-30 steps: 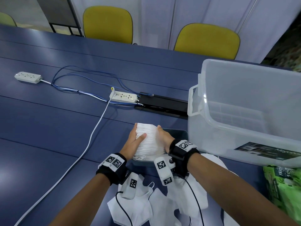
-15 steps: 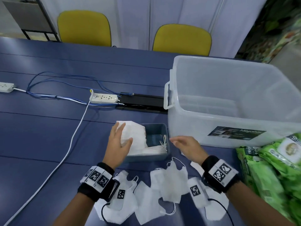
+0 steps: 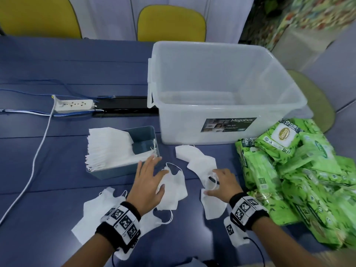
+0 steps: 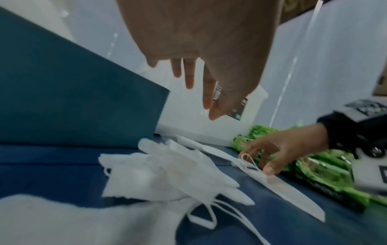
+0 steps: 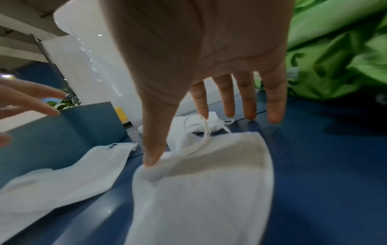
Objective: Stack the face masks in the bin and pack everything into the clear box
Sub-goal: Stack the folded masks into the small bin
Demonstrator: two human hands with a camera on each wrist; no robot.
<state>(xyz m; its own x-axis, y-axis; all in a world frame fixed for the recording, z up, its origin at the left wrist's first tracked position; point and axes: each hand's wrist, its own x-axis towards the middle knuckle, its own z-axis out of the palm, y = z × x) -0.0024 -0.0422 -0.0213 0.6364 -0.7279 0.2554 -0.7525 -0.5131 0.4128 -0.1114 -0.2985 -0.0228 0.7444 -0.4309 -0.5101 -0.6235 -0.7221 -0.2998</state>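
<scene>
Both hands spread flat: left hand [image 3: 147,185] over a loose mask [image 3: 172,186], right hand [image 3: 224,185] touching another mask [image 3: 212,204] on the counter [image 3: 48,170]. Risk: ear loops [image 3: 212,182] (tangle-prone) snagging fingers; stack [image 3: 107,149] overhanging the bin [image 3: 115,171] may topple.

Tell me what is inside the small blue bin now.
The blue bin holds a stack of white face masks that leans out over its left end. The right part shows bare inner wall. What lies under the stack is covered.
</scene>
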